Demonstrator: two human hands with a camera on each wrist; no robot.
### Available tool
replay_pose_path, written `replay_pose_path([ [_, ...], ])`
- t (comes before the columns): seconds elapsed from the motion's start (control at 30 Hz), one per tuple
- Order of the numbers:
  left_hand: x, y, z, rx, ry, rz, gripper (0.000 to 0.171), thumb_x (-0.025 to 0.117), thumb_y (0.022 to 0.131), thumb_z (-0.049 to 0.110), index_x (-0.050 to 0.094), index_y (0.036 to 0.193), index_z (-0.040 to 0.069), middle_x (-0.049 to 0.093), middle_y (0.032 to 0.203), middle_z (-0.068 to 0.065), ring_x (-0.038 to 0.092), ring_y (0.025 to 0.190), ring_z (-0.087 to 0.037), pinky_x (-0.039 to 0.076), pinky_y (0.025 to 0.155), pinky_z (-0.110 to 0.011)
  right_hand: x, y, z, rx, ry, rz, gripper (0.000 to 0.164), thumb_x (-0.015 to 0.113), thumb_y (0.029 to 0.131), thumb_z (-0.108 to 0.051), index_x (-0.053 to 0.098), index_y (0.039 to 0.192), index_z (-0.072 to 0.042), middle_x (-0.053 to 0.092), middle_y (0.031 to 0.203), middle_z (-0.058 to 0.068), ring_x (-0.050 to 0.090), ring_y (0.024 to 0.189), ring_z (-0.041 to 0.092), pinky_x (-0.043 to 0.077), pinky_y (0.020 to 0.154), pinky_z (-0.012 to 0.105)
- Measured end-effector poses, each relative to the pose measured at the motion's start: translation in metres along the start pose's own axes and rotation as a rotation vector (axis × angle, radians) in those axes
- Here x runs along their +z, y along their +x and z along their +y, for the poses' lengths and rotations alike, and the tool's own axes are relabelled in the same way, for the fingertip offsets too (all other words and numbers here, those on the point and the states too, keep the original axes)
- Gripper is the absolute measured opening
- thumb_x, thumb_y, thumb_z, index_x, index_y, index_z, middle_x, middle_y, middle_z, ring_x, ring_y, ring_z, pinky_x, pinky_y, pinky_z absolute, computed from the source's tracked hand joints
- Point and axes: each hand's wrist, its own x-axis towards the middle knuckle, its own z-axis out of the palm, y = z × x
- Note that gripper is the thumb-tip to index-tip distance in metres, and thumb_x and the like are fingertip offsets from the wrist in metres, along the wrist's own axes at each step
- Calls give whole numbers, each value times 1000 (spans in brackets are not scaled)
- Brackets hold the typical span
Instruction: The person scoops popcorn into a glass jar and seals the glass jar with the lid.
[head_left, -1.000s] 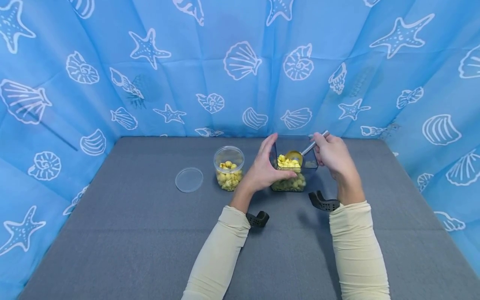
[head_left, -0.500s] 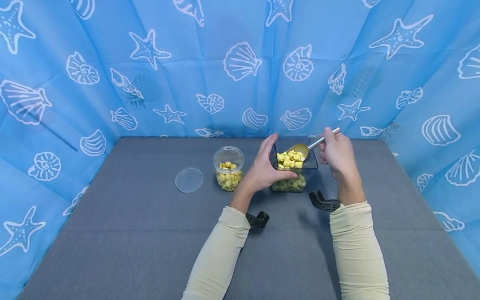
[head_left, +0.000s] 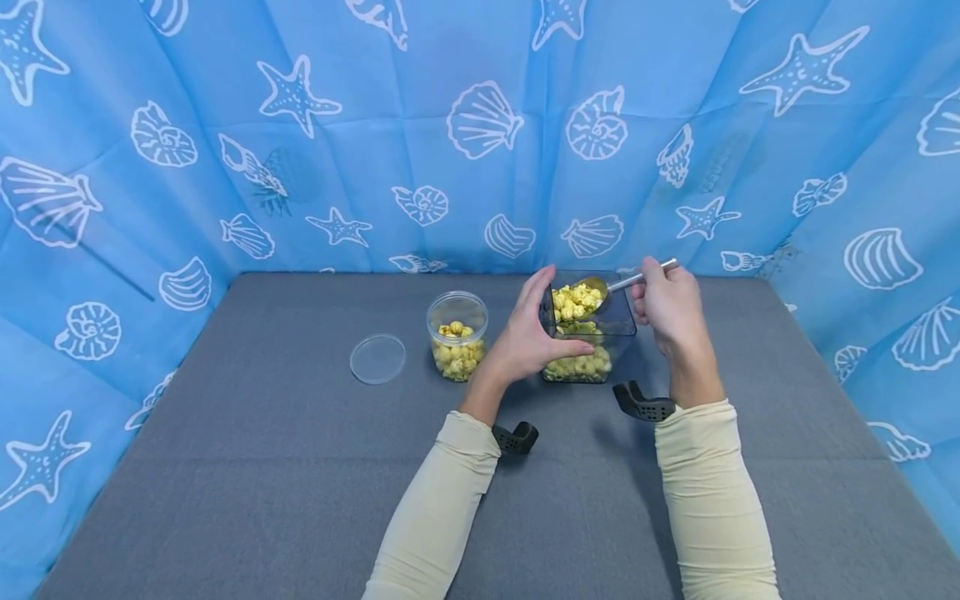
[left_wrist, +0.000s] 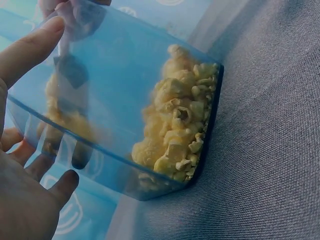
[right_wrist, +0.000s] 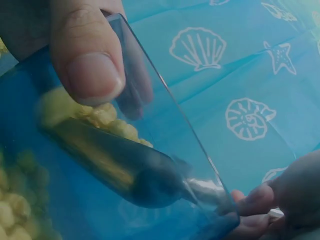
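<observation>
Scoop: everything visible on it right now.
The scoop looks like shiny metal: a slim silvery handle and a deep, rounded bowl that looks golden-brown in the head view, darker in the wrist views. The bowl carries a load of popcorn and sits inside the clear tub, above and apart from the popcorn at the bottom. The handle slants up toward the right hand, which grips it. Whether the scoop touches the tub's rim, I can't tell.
</observation>
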Motion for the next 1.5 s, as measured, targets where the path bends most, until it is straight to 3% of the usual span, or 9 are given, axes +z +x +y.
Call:
replay_pose_path([
  [0.17,0,1,1,-3,2,-3,118,91,78,31,10,164,37,7,173,5,13,160,-23,29,123,-57,0,2,1,0,126,54,30,36,110,-38,48,101,-12,48,66,-6,38,46,5,36,46,20],
  [0.33,0,1,0,-3,1,3,119,91,77,31,11,164,37,7,173,6,13,160,-24,28,124,-57,-3,2,2,-14,170,70,34,36,109,-43,50,100,-13,47,64,-6,33,42,4,31,43,20],
  [0.57,-1,-1,0,-9,-15,1,118,91,77,33,10,163,40,6,172,10,12,160,-23,29,123,-58,-3,2,2,-31,39,76,38,40,107,-51,54,102,-16,45,60,-9,32,41,4,31,42,21],
  [0.7,0,0,-1,-12,-14,6,118,91,77,32,11,163,40,6,172,12,13,160,-23,29,123,-57,-2,5,4,-25,17,34,40,39,108,-48,54,102,-12,46,61,-10,34,42,4,32,42,21],
  [1.03,0,1,-2,-10,-9,3,118,92,77,32,11,163,39,7,172,10,14,160,-23,29,123,-57,-4,7,7,9,227,-66,36,41,109,-40,50,101,-6,45,59,-7,30,39,2,28,41,19],
  [1.27,0,2,-2,-3,-15,-4,117,91,77,32,11,163,39,7,172,9,13,160,-23,31,123,-56,-7,7,7,3,155,-136,38,39,110,-41,49,101,-5,46,60,-9,32,40,2,29,42,20],
  [1.5,1,2,0,-3,15,8,119,92,76,32,11,164,36,8,173,5,14,160,-24,30,123,-56,-7,9,10,2,231,-38,35,39,110,-37,50,97,-7,45,60,-8,30,40,2,28,41,19],
])
